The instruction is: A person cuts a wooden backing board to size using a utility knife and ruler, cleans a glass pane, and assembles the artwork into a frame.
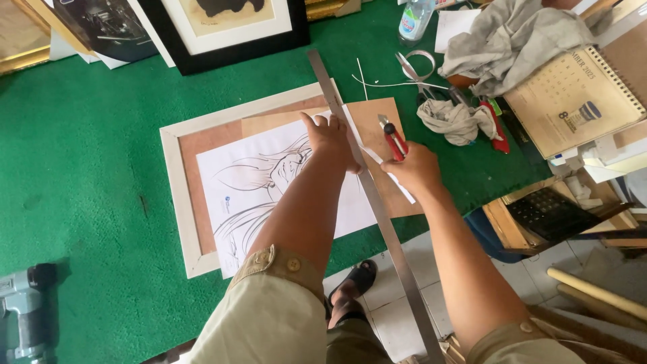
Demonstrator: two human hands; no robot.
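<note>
Pressing flat, fingers spread, the left hand [329, 137] pins a long steel ruler [377, 209] across the drawing sheet [253, 192] lying in a pale wooden frame [176, 195] at centre. Right hand [416, 168] grips a red utility knife [393, 140] at the ruler's 3 o'clock edge. Paper: light, tearable; ruler: stiff, likely slippery. Green worktop [87, 168] open toward 9 o'clock; clutter crowds 2 o'clock.

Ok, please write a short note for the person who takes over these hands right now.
Left hand: flat, pressing the metal ruler onto the drawing sheet.
Right hand: grip closed on the red cutter, beside the ruler's right edge.
The sheet lies in the pale frame on the green table.
Done: a thin paper strip hangs loose by the ruler.
Left: whether the cut is finished cannot be told.
</note>
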